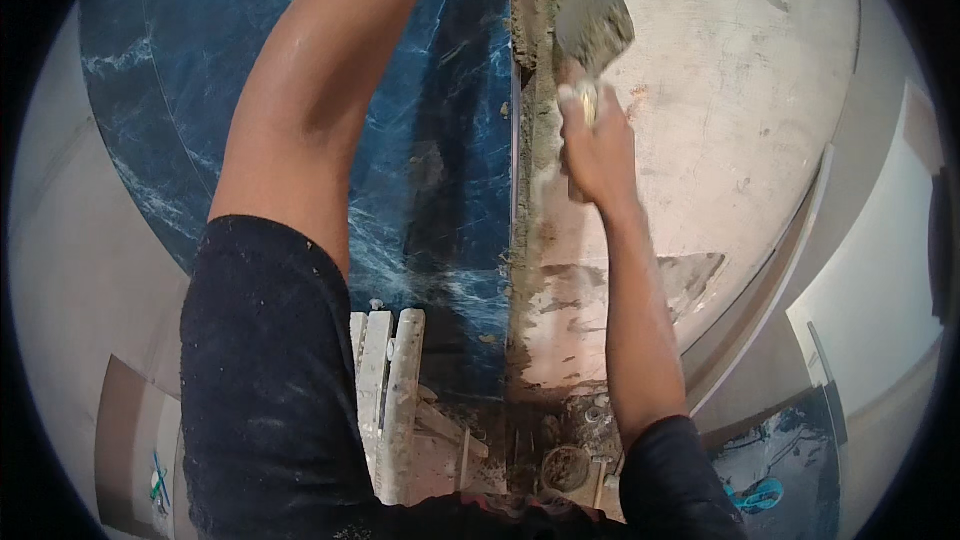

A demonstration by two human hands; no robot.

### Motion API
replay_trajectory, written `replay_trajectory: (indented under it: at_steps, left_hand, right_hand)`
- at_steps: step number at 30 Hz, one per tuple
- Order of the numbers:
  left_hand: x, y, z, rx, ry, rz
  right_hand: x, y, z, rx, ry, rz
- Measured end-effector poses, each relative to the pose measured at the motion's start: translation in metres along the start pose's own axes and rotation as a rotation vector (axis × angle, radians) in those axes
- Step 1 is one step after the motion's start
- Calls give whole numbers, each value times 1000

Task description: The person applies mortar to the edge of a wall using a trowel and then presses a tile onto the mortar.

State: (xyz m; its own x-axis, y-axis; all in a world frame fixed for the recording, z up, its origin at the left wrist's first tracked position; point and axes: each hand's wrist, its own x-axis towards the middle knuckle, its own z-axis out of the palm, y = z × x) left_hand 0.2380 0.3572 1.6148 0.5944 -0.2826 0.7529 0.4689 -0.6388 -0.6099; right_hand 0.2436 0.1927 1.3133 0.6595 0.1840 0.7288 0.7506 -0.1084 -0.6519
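My right hand [602,150] is closed around the light handle of a trowel [590,15]. The trowel's broad grey blade points up and away, smeared with wet mortar, over the pale wall surface [740,90]. Just left of the blade, a rough strip of grey mortar [545,120] runs along the edge of dark blue marbled tiles [455,110]. My left arm [300,90] reaches up across the tiles. Its hand lies beyond the top edge of the picture, so its fingers are hidden.
Below the tiles stands a worn, splattered white plank bench [400,400]. A bucket [567,468] of mortar sits low by my right elbow. At lower right, a coil of bright blue cord [765,495] lies on a dark marbled slab [800,450]. A pale ledge [770,310] curves along the right.
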Motion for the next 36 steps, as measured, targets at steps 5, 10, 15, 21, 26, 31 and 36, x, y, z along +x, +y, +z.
replay_trajectory:
  at_steps: [5, 10, 15, 21, 26, 31, 36]
  left_hand:
    - [-1, -3, -1, -9, 61, 26]
    - [-1, -16, 7, -28, 113, 13]
    - [-2, -15, -4, -57, 85, 31]
    - [-7, -16, -6, -115, 113, 35]
    - [-9, -6, -29, -46, -14, 31]
    - [-4, -17, -9, -63, 40, 23]
    - [-7, -15, -9, -109, 50, 18]
  right_hand:
    - [67, -28, -8, -47, 1, -90]
    - [93, -64, -15, 34, -104, -28]
    - [134, -55, -15, -110, -35, -211]
    - [151, -62, -2, -157, -35, -221]
    - [176, -62, 4, -345, -4, -296]
    - [163, -71, 24, -323, 78, -219]
    - [131, -64, 23, -292, 48, -107]
